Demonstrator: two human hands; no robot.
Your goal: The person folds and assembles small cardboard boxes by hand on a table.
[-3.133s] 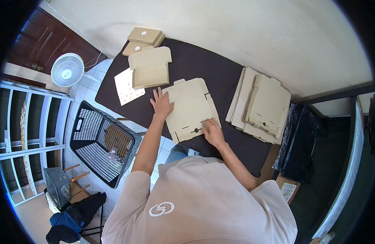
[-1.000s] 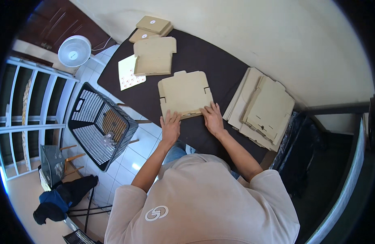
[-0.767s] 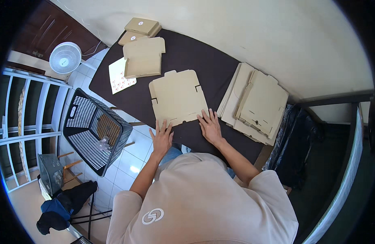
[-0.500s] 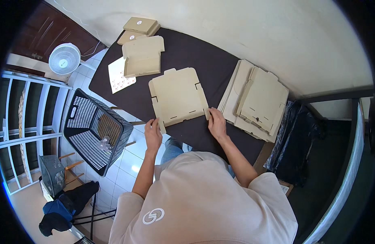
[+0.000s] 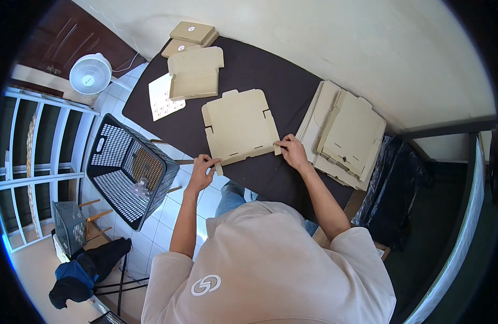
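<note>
In the head view, a flat die-cut cardboard blank [image 5: 239, 125] is seen lying on the dark worktop [image 5: 270, 70], near its front edge. The near-left corner flap of the blank is pinched by the left hand [image 5: 202, 168], its grip closed on the card, while the near-right corner tab is pinched by the right hand [image 5: 293, 153] in the same way. For the fold to come out clean, both corners should be raised evenly along the scored line, with the panel kept flat on the worktop and the slots left clear. The blank is matt, tan and stiff, with notched edges. A stack of flat blanks [image 5: 343, 132] is set to the right, well apart; finished boxes [image 5: 194, 33] and a half-folded box [image 5: 195, 71] are placed at the far left beside a white sheet [image 5: 161, 97]. A black mesh basket [image 5: 125, 167] is seen on the floor.
</note>
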